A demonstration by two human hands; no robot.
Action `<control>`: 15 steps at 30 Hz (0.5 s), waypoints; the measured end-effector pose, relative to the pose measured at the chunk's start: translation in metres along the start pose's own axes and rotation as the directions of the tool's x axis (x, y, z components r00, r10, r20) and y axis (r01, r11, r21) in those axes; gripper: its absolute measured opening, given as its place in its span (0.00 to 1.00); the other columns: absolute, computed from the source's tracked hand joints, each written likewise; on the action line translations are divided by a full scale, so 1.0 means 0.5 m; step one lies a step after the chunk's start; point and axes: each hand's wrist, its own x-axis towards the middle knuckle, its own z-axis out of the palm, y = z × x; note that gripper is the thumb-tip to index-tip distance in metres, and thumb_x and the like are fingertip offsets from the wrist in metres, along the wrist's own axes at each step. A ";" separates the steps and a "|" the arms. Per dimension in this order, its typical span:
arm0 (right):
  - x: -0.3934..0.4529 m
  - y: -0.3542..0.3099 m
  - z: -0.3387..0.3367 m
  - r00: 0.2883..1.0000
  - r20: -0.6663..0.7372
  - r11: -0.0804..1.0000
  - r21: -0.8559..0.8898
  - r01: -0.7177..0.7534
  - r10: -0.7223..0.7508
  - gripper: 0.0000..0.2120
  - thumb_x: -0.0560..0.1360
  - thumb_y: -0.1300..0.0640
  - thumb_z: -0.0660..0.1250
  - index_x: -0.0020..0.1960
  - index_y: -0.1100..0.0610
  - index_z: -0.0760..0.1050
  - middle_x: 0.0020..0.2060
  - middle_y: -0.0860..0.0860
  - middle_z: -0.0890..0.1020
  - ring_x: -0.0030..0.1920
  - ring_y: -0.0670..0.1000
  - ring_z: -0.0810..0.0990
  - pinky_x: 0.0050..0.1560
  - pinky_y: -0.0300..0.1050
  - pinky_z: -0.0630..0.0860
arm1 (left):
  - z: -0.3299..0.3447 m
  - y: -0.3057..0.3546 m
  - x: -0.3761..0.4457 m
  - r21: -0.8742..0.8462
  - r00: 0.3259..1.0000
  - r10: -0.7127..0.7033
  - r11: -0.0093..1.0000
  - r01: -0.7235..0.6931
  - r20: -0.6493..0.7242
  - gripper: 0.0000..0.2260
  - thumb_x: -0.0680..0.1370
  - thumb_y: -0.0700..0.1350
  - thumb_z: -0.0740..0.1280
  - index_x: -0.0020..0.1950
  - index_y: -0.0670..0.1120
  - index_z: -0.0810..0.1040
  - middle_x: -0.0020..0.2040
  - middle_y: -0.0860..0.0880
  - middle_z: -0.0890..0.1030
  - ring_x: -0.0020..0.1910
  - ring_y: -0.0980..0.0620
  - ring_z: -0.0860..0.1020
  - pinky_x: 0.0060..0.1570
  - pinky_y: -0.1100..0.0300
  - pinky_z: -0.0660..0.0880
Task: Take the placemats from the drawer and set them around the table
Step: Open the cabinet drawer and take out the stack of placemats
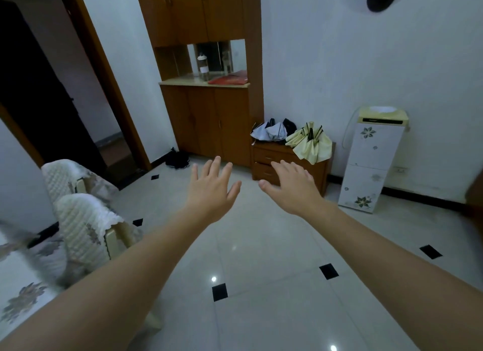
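Both hands out front, palms down, fingers spread, nothing held: left hand, right hand. They hang over bare floor, well apart from the low chest by the wall, both its drawers shut. No placemats in view; prob inside a drawer, can't tell which. Table sits at lower left w/ chairs beside it.

Risks, as I judge them: two folded umbrellas lie on top of the chest, one draping over the front edge, so a hard pull on the top drawer could snag or tip it off. Wrong drawer = wasted step. Glossy tile may be slick. Chairs crowd the table edge, could block mat placement.
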 end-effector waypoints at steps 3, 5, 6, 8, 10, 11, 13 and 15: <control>0.071 0.013 0.016 1.000 -0.009 1.000 -0.015 0.001 -0.001 0.35 0.78 0.33 0.53 0.78 0.50 0.55 0.78 0.52 0.58 0.77 0.56 0.53 0.75 0.60 0.51 | 0.033 -0.008 0.061 -0.001 1.000 0.011 1.000 -0.011 -0.007 0.29 0.81 0.64 0.44 0.80 0.52 0.53 0.80 0.46 0.53 0.79 0.45 0.51 0.76 0.42 0.45; 0.118 0.019 0.037 1.000 0.005 1.000 -0.021 0.001 -0.001 0.35 0.78 0.33 0.53 0.78 0.51 0.55 0.78 0.52 0.58 0.77 0.56 0.54 0.75 0.60 0.51 | 0.063 -0.019 0.105 -0.024 1.000 0.011 1.000 -0.011 0.004 0.29 0.81 0.64 0.44 0.80 0.52 0.52 0.80 0.46 0.53 0.79 0.45 0.51 0.76 0.42 0.45; 0.143 0.022 0.047 1.000 0.015 1.000 -0.031 0.002 -0.001 0.35 0.78 0.33 0.53 0.78 0.51 0.55 0.78 0.52 0.58 0.77 0.56 0.54 0.75 0.60 0.51 | 0.079 -0.025 0.129 -0.044 1.000 0.004 0.999 -0.003 0.016 0.29 0.81 0.64 0.44 0.80 0.52 0.52 0.80 0.46 0.53 0.79 0.45 0.50 0.76 0.42 0.45; 0.200 0.027 0.066 1.000 0.027 0.998 -0.057 0.000 0.001 0.35 0.78 0.33 0.53 0.78 0.50 0.55 0.78 0.52 0.58 0.77 0.56 0.54 0.75 0.59 0.51 | 0.112 -0.039 0.183 -0.069 0.999 -0.005 0.998 0.007 0.034 0.30 0.81 0.64 0.44 0.80 0.52 0.51 0.80 0.46 0.52 0.79 0.45 0.50 0.76 0.42 0.45; 0.265 0.033 0.080 1.000 0.026 0.997 -0.072 -0.013 0.015 0.35 0.78 0.33 0.53 0.78 0.51 0.55 0.78 0.52 0.58 0.77 0.56 0.54 0.75 0.59 0.52 | 0.150 -0.057 0.251 -0.090 0.999 -0.003 0.996 0.006 0.036 0.30 0.81 0.64 0.44 0.80 0.51 0.52 0.80 0.46 0.53 0.79 0.45 0.51 0.76 0.42 0.46; 0.298 0.037 0.086 0.999 0.023 0.997 -0.076 -0.024 0.026 0.35 0.78 0.33 0.53 0.78 0.51 0.55 0.78 0.52 0.58 0.77 0.56 0.54 0.75 0.59 0.53 | 0.169 -0.066 0.287 -0.110 0.999 -0.010 0.994 0.014 0.036 0.29 0.81 0.64 0.44 0.79 0.51 0.53 0.80 0.46 0.53 0.79 0.45 0.52 0.76 0.42 0.47; 0.361 0.046 0.095 0.998 0.017 0.995 -0.082 -0.054 0.056 0.35 0.77 0.33 0.53 0.78 0.51 0.55 0.77 0.52 0.58 0.77 0.56 0.55 0.75 0.59 0.53 | 0.203 -0.080 0.363 -0.156 0.999 -0.026 0.987 0.033 0.048 0.29 0.81 0.64 0.45 0.79 0.51 0.54 0.80 0.46 0.54 0.78 0.44 0.53 0.76 0.42 0.48; 0.419 0.053 0.099 0.997 0.011 0.992 -0.096 -0.080 0.082 0.35 0.77 0.33 0.52 0.78 0.51 0.55 0.77 0.52 0.59 0.77 0.56 0.55 0.75 0.59 0.53 | 0.227 -0.087 0.434 -0.188 0.997 -0.014 0.982 0.028 0.078 0.29 0.81 0.64 0.45 0.79 0.52 0.53 0.80 0.46 0.53 0.78 0.44 0.52 0.76 0.42 0.47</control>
